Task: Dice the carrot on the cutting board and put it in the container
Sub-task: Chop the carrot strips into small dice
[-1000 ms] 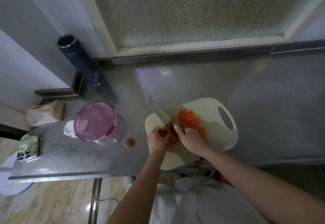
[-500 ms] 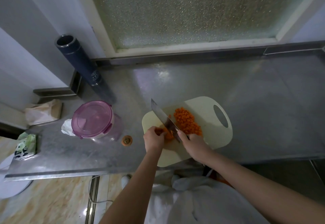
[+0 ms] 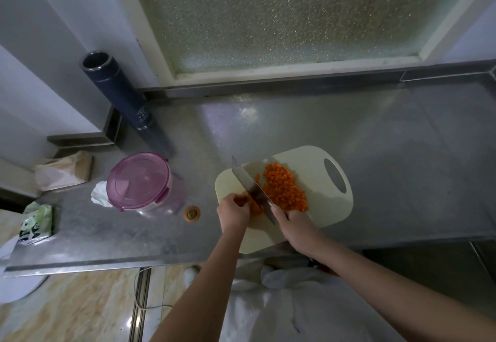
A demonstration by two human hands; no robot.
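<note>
A cream cutting board lies on the steel counter, its near end over the counter's front edge. A heap of diced carrot sits in its middle. My right hand grips the handle of a cleaver, whose blade slants up and left over the board. My left hand, fingers curled, holds uncut carrot strips against the board just left of the blade. The container, clear with a purple lid closed on it, stands to the left of the board.
A cut carrot end lies on the counter between container and board. A tall dark flask stands at the back left. A crumpled tissue, a paper bag and a green tissue pack lie at the left.
The cleaver has chopped through the strips; the blade now sits slightly further left, with my left hand drawn back a little. The view has shifted slightly.
</note>
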